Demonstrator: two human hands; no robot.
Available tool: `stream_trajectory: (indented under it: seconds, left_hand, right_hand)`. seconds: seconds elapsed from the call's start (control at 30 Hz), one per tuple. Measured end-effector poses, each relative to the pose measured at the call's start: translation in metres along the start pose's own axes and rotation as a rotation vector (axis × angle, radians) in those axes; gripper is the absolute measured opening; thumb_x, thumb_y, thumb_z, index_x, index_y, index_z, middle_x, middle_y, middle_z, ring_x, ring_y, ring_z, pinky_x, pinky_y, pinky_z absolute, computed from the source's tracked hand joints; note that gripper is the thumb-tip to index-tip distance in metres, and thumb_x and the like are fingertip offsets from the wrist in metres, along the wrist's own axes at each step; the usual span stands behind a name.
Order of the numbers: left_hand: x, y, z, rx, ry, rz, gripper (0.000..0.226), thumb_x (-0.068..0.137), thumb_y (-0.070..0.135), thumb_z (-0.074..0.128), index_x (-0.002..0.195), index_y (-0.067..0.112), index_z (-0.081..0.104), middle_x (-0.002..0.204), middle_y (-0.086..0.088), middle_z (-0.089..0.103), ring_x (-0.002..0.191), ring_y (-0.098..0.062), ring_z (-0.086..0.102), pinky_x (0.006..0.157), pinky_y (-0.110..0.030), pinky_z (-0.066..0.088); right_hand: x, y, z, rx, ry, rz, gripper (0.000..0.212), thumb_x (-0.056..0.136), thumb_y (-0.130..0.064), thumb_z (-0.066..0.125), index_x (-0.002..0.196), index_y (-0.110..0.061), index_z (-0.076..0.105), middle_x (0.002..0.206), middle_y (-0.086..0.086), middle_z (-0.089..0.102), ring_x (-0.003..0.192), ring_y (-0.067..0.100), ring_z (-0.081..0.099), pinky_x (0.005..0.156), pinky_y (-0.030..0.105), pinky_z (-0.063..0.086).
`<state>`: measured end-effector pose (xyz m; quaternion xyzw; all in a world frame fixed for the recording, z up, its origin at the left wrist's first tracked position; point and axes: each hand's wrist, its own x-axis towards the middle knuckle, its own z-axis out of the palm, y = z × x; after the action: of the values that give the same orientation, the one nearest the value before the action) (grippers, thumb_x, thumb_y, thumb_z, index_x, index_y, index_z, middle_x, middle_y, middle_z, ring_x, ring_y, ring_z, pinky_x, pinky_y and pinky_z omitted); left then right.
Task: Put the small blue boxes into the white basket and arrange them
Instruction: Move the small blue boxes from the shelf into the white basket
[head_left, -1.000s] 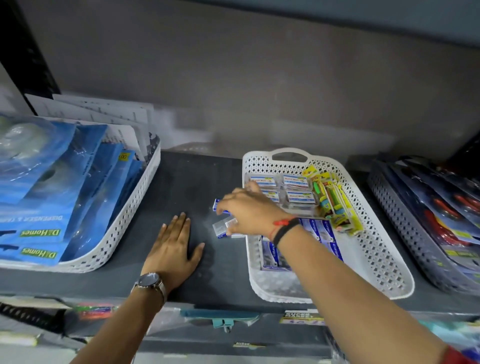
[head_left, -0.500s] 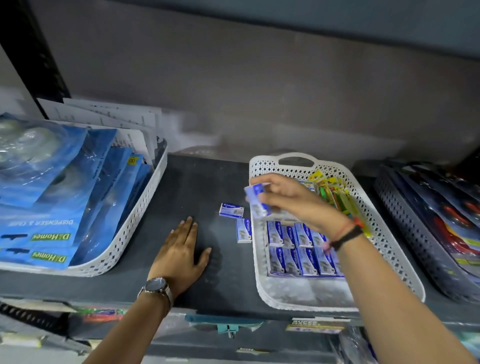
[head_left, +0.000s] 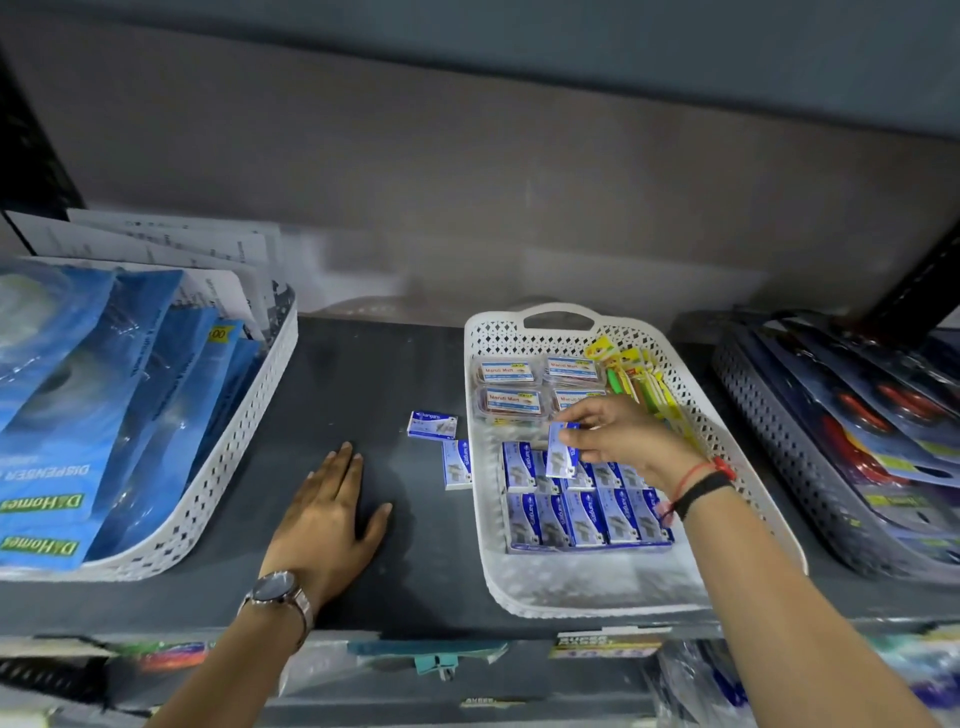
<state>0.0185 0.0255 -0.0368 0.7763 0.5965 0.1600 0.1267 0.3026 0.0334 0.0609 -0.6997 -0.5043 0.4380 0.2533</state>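
- Dark shelf (head_left: 363, 374) under a grey back wall carries the white basket (head_left: 582, 592) in the middle, with other trays to either side
- Half a second ago the right hand (head_left: 623, 436) held one small blue box (head_left: 562, 449) up by the basket's left rim; now it has carried it inward and lower, pinched on edge between thumb and fingertips, just above the upper row of boxes (head_left: 524, 465) already lying in the basket
- That looks like the placing step: the box seems bound for a gap in that upper row, behind the full front row (head_left: 587, 517)
- Two loose boxes are left on the shelf, one (head_left: 432, 423) apart from the basket, the other (head_left: 457, 463) right against its left wall, so the task is well along but not done
- Left hand (head_left: 327, 514) stays flat and spread on the shelf, holding nothing
- Clear packets (head_left: 511, 402) and yellow-green carded items (head_left: 644, 384) fill the basket's rear, limiting room there
- Blue packs in the left tray (head_left: 218, 488) and the dark tray (head_left: 779, 441) on the right lie well clear
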Motion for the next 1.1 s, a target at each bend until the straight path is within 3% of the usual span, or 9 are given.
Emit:
stream_trajectory:
  seconds: [0.13, 0.27, 0.47, 0.6, 0.73, 0.8, 0.93, 1.1]
  left_hand:
    - [0.000, 0.000, -0.001, -0.005, -0.006, 0.003, 0.064, 0.089, 0.038, 0.044, 0.139, 0.008, 0.017, 0.153, -0.009, 0.013, 0.141, -0.019, 0.010, 0.115, -0.030, 0.006]
    - [-0.001, 0.000, -0.001, -0.011, -0.006, 0.001, 0.064, 0.089, 0.038, 0.043, 0.139, 0.008, 0.017, 0.153, -0.009, 0.012, 0.141, -0.019, 0.010, 0.116, -0.031, 0.006]
    - [0.000, 0.000, 0.000, -0.013, 0.001, 0.002, 0.064, 0.089, 0.039, 0.043, 0.140, 0.009, 0.016, 0.153, -0.008, 0.011, 0.141, -0.018, 0.009, 0.115, -0.029, 0.005]
    - [0.000, -0.002, 0.001, -0.021, -0.004, 0.005, 0.065, 0.089, 0.040, 0.042, 0.140, 0.010, 0.014, 0.154, -0.008, 0.009, 0.141, -0.018, 0.008, 0.115, -0.029, 0.003]
    - [0.001, -0.003, 0.002, -0.022, 0.004, 0.015, 0.065, 0.089, 0.044, 0.037, 0.140, 0.009, 0.016, 0.154, -0.009, 0.009, 0.141, -0.019, 0.008, 0.114, -0.027, 0.003]
    - [0.001, -0.003, 0.002, -0.018, 0.003, 0.016, 0.065, 0.089, 0.044, 0.037, 0.140, 0.009, 0.015, 0.154, -0.009, 0.009, 0.141, -0.019, 0.007, 0.113, -0.026, 0.001]
    - [0.001, -0.004, 0.003, -0.039, -0.002, 0.007, 0.067, 0.089, 0.042, 0.041, 0.140, 0.010, 0.012, 0.154, -0.007, 0.007, 0.141, -0.017, 0.005, 0.111, -0.024, -0.001]
    - [0.001, -0.002, 0.003, -0.030, 0.014, 0.001, 0.067, 0.088, 0.041, 0.042, 0.140, 0.009, 0.014, 0.154, -0.008, 0.009, 0.141, -0.018, 0.007, 0.114, -0.027, 0.003]
  right_hand:
    - [0.005, -0.002, 0.011, -0.213, 0.029, -0.023, 0.023, 0.080, -0.005, 0.064, 0.102, -0.005, 0.063, 0.076, -0.008, 0.051, 0.079, 0.015, 0.059, 0.079, 0.028, 0.053]
    - [0.008, -0.005, 0.016, -0.273, 0.101, -0.077, 0.021, 0.073, -0.002, 0.070, 0.094, 0.000, 0.063, 0.070, -0.007, 0.053, 0.068, 0.010, 0.056, 0.058, 0.017, 0.049]
    - [0.009, -0.003, 0.018, -0.408, 0.111, -0.074, 0.027, 0.068, -0.005, 0.075, 0.091, 0.000, 0.062, 0.104, 0.011, 0.065, 0.087, 0.015, 0.054, 0.072, 0.023, 0.039]
    - [0.008, -0.005, 0.017, -0.451, 0.063, -0.044, 0.024, 0.070, -0.003, 0.073, 0.090, -0.001, 0.061, 0.089, 0.004, 0.059, 0.084, 0.015, 0.053, 0.075, 0.025, 0.043]
    - [0.008, -0.033, 0.025, -0.412, 0.260, -0.306, 0.004, 0.080, -0.009, 0.062, 0.083, -0.010, 0.059, 0.086, -0.002, 0.058, 0.081, 0.012, 0.054, 0.073, 0.020, 0.040]
    - [0.012, -0.057, 0.040, -0.440, 0.246, -0.503, 0.008, 0.081, -0.017, 0.064, 0.087, -0.013, 0.061, 0.090, 0.001, 0.065, 0.080, 0.011, 0.056, 0.074, 0.023, 0.042]
    - [0.039, -0.082, 0.087, -0.905, 0.111, -0.659, 0.030, 0.076, -0.026, 0.068, 0.103, -0.014, 0.062, 0.108, 0.007, 0.068, 0.102, 0.024, 0.059, 0.093, 0.036, 0.037]
    - [0.071, -0.079, 0.117, -1.297, -0.018, -0.581, 0.023, 0.074, -0.021, 0.071, 0.091, -0.009, 0.062, 0.096, 0.009, 0.068, 0.093, 0.028, 0.060, 0.100, 0.044, 0.025]
